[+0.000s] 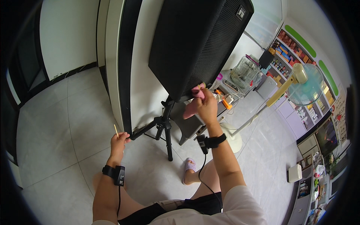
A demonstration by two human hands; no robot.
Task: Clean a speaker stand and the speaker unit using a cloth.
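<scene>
Before me a large black loudspeaker [194,47] with a mesh grille stands on a black tripod stand [163,122]. My right hand [207,108] grips a pink cloth [194,108] at the lower corner of the grille, and part of the cloth hangs below my fingers. Low on the left, my left hand [118,144] pinches a thin wooden stick [116,130] that points upward. Its fingertips are close to the end of a tripod leg and the black wall edge; whether they touch cannot be told.
Behind the loudspeaker, a low table [185,123] holds a large glass jar [244,73], an orange power strip [227,104] and cables. A standing fan [298,81] is at the right. Stocked shelves [292,56] line the far wall. A white wall [143,84] with black trim borders the left.
</scene>
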